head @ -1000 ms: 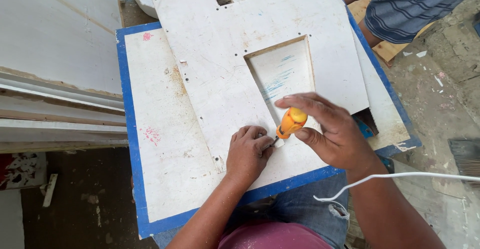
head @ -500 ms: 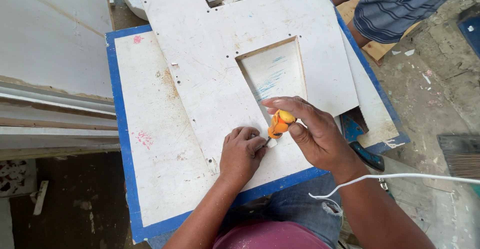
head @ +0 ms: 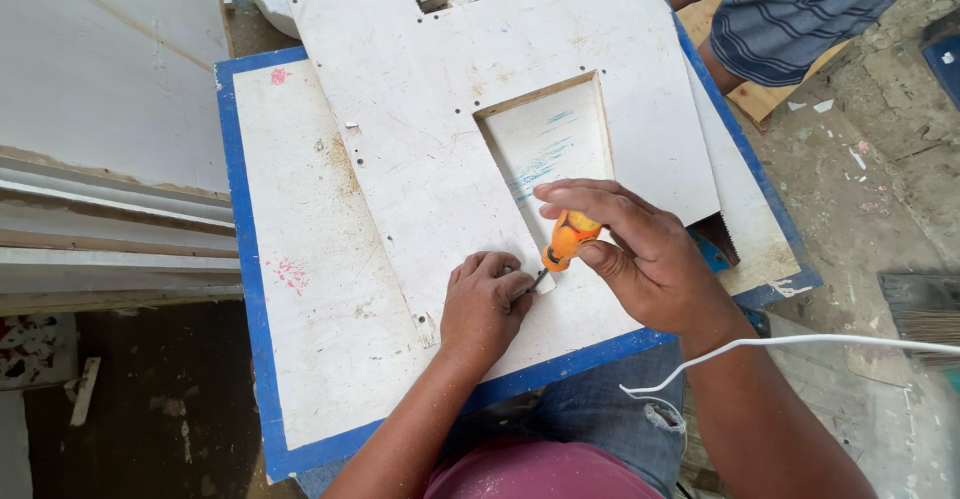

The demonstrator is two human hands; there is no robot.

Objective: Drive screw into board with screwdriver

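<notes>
Head view: right hand [head: 650, 259] grips an orange screwdriver [head: 567, 240]; left hand [head: 485, 304] pinches its tip on the white board [head: 420, 159].

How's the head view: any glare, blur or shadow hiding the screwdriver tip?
Head view: even, soft daylight, no glare on the white panel. Sharp throughout, no motion blur on the right hand or orange screwdriver. Only faint shadows under the hands. The tip is hidden by the left hand, not by lighting. Slight wide-angle spread at the edges.
</notes>
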